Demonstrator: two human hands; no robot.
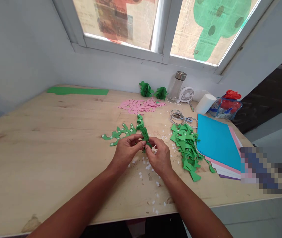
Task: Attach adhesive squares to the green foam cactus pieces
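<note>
Both my hands meet over the middle of the table, closed on a green foam cutout made of stacked layers. My left hand pinches it from the left, thumb against its lower part. From the other side my right hand grips its lower edge with thumb and fingers; a small whitish scrap shows by these fingers. Just beyond stands or lies another curled green piece. To the left of my hands lie several curved green cutouts with small white squares on them.
Pink cutouts lie farther back, before two green layered shapes. On the right are green scraps, tape rolls, blue sheets, a bottle and a small fan. White bits litter the table.
</note>
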